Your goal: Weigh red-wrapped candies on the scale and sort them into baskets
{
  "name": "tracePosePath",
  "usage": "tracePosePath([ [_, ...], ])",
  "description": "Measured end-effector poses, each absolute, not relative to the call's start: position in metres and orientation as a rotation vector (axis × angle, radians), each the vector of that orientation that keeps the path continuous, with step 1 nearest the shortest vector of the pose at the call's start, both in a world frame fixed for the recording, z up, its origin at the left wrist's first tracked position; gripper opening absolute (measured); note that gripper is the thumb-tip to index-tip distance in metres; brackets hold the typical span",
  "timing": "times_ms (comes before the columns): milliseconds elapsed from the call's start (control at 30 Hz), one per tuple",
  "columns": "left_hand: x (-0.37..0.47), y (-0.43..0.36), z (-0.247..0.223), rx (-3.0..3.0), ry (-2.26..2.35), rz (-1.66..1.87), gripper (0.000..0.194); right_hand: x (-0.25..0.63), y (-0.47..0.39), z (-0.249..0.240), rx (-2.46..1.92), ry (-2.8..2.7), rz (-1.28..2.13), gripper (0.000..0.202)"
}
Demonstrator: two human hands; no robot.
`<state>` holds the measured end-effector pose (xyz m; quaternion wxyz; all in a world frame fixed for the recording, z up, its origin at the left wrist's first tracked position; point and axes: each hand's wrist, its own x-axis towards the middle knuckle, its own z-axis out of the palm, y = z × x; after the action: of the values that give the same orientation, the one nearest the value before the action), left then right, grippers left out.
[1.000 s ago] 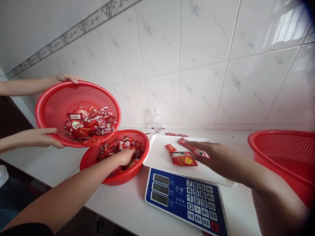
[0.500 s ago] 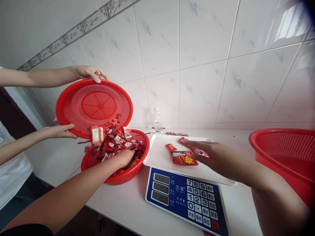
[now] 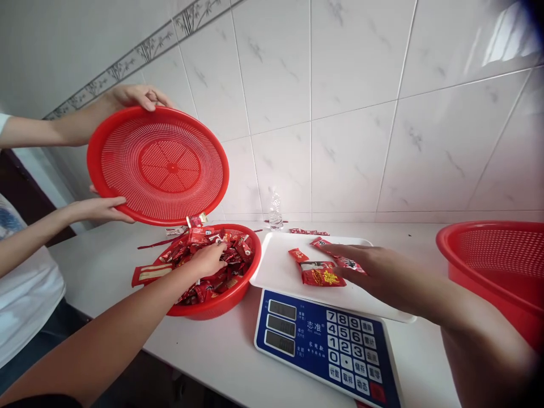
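My left hand (image 3: 210, 259) rests on the heap of small red snack packets (image 3: 212, 289) in a red plastic basket (image 3: 225, 306), its fingers apart and none gripped as far as I can see. My right hand (image 3: 361, 263) hovers, or lies lightly, over several red packets on the white tray (image 3: 274, 263) of a blue digital scale (image 3: 314, 340), fingers stretched out. One packet with yellow lettering (image 3: 323, 276) lies just left of its fingertips. Behind the basket, a co-worker's hands (image 3: 100, 209) tip a second red basket (image 3: 170, 167), whose inside holds no packets except near its lower rim.
A larger red basket (image 3: 488, 272) stands at the right. A clear plastic bottle (image 3: 275, 209) is by the tiled wall, beside a strip of red packets (image 3: 309, 232). One larger packet (image 3: 153, 273) overhangs the left basket's rim.
The co-worker's basket has risen and its packets have dropped into the lower basket. My left hand has come up from among the packets to their top. My right hand stays over the tray.
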<state>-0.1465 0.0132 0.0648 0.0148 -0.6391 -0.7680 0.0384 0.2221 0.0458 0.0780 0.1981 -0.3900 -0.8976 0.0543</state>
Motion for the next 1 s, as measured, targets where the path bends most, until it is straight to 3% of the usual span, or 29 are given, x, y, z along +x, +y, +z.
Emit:
tracePosePath([
  [167,-0.138,0.019,0.057,-1.975,-2.376,0.127,0.055,0.220,0.045,0.078,-1.102,-2.531,0.131,0.044],
  [367,-0.136,0.026,0.060,-1.969,-2.380,0.017,0.021,0.222,0.045,0.078,-1.099,-2.537,0.134,0.045],
  [1000,-0.148,0.020,0.103,-2.284,-2.654,-0.528,0.027,0.223,0.043,0.081,-1.084,-2.533,0.123,0.044],
])
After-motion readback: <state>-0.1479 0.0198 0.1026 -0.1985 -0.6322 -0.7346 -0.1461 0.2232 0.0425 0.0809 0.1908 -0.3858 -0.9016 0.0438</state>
